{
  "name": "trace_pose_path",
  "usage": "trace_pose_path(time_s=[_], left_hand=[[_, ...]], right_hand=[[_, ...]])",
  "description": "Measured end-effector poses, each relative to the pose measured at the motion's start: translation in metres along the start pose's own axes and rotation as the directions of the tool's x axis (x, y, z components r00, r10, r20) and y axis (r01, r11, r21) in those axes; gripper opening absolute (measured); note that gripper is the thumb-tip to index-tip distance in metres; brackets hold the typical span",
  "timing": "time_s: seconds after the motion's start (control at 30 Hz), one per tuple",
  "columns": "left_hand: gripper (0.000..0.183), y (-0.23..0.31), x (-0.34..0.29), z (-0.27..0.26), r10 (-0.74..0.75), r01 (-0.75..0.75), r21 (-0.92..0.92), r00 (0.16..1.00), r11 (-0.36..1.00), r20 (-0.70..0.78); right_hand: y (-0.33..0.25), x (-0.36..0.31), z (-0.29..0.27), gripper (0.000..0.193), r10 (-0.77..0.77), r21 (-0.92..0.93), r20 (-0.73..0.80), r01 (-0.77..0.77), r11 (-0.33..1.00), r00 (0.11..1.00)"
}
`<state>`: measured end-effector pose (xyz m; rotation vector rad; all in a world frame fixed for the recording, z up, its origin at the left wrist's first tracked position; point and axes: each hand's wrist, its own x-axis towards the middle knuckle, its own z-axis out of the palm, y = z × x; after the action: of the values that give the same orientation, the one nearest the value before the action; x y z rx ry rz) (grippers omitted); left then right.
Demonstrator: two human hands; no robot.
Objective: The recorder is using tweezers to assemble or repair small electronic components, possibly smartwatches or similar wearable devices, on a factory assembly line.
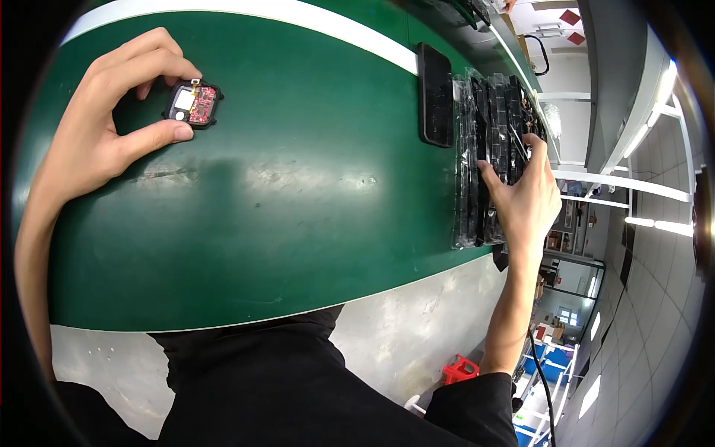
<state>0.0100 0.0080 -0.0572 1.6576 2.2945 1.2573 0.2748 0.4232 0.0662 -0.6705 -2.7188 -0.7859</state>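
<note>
My left hand (112, 112) is at the far left of the green table, closed on a small black watch-like case (214, 110). Thumb and fingers pinch its left side. Inside the case a red circuit board (202, 106), a white block and a thin yellowish strip show. On the right, my right hand (526, 195) reaches over a stack of black and clear plastic trays (468, 190). Its thumb touches the side of the stack and a forefinger reaches the top, the two apart. A thin shiny sliver lies near those fingertips; its kind is unclear. The other fingers are hidden.
A black phone (436, 94) lies left of the trays. The green table (298, 238) has a white strip (298, 16) along its far side. Beyond the near edge are the grey floor (402, 328) and a red plastic stool (460, 369). Shelving frames stand at the right.
</note>
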Motion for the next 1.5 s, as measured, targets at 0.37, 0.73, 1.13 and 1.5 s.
trace_pose_path(time_s=[0.37,0.73,1.13,1.5], left_hand=[[0.051,0.0,-0.002,0.001,-0.003,0.003,0.001,1.0,1.0,0.003],[0.05,-0.002,-0.003,-0.001,0.012,-0.012,0.005,1.0,1.0,-0.007],[0.047,0.0,-0.001,-0.001,-0.011,0.011,0.005,1.0,1.0,0.004],[0.048,0.002,-0.003,-0.001,-0.047,0.047,0.018,0.999,0.999,0.012]], right_hand=[[-0.007,-0.004,-0.002,0.091,-0.095,-0.046,0.07,0.098,0.994,0.993],[-0.014,-0.004,-0.004,0.094,-0.117,-0.116,0.1,0.129,0.985,0.988],[-0.015,-0.004,-0.005,0.084,-0.07,-0.084,0.141,0.082,0.993,0.988],[-0.019,-0.011,-0.003,0.102,-0.139,-0.23,0.179,0.179,0.956,0.974]])
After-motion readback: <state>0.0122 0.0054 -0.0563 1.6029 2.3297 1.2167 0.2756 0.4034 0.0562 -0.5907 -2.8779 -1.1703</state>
